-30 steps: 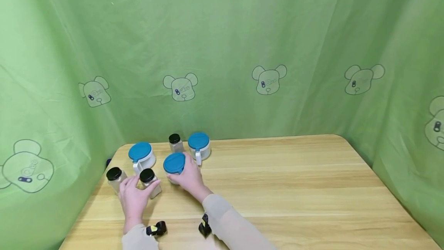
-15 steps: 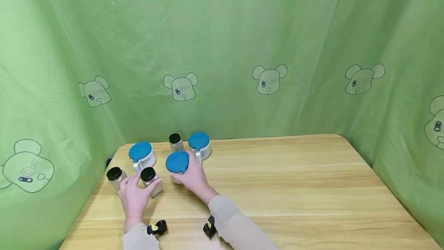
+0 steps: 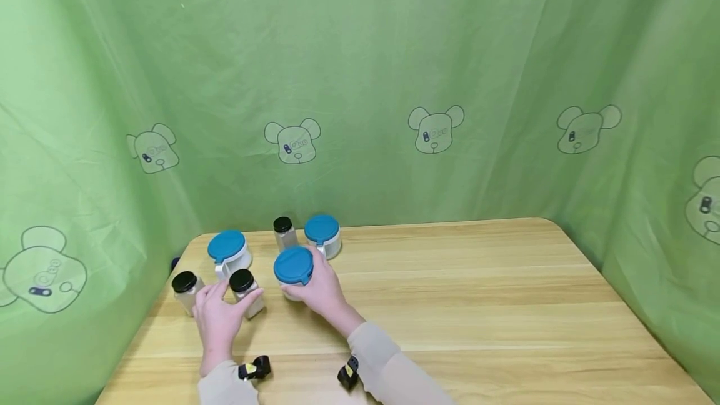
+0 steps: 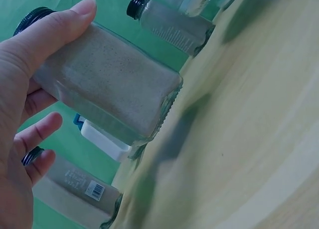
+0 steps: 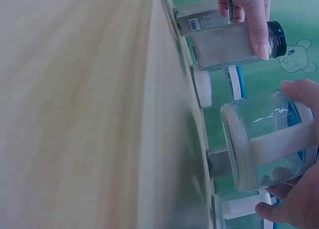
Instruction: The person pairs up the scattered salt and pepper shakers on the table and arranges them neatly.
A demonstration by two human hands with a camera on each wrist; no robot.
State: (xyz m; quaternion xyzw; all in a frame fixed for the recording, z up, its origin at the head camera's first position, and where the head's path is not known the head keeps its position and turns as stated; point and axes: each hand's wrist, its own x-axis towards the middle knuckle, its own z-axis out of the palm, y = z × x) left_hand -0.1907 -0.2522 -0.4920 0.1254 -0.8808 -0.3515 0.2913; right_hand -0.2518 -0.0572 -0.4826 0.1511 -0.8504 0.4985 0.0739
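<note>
Jar [image 3: 294, 270]: is hanging above the table [image 3: 478, 305], right of the bottle [image 3: 248, 295]
Right hand [image 3: 322, 287]: thumb and fingers are gripping the jar from two sides
Left hand [image 3: 218, 320]: thumb is pinching the bottle against fingers
Good care: one is carrying jar level, slowly

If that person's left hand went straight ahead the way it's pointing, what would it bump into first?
Beyond the square black-capped glass jar the left hand holds, probably the leftmost blue-lidded, white-handled round glass jar; the gap between is hard to judge.
</note>
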